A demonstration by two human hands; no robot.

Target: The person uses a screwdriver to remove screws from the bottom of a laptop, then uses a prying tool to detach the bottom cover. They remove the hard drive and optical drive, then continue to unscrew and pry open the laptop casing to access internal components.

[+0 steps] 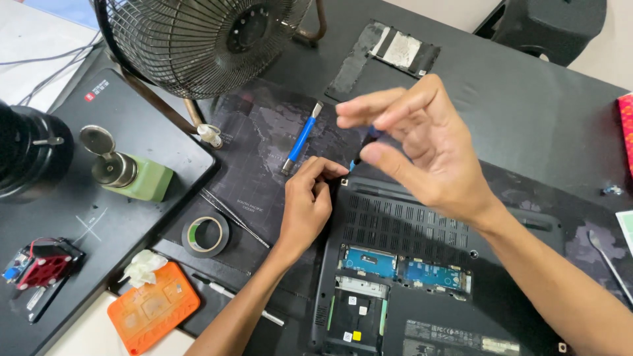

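A dark desk fills the view; pale floor shows beyond it, under even light.

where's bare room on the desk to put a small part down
Free: the dark mat between the blue tool and the tape roll, and the black desk right of the removed cover panel. Crowded: around both hands at the laptop corner, and the left edge by the green dispenser.

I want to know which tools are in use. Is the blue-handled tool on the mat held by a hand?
No, the blue-handled tool lies alone on the mat, clear of both hands.
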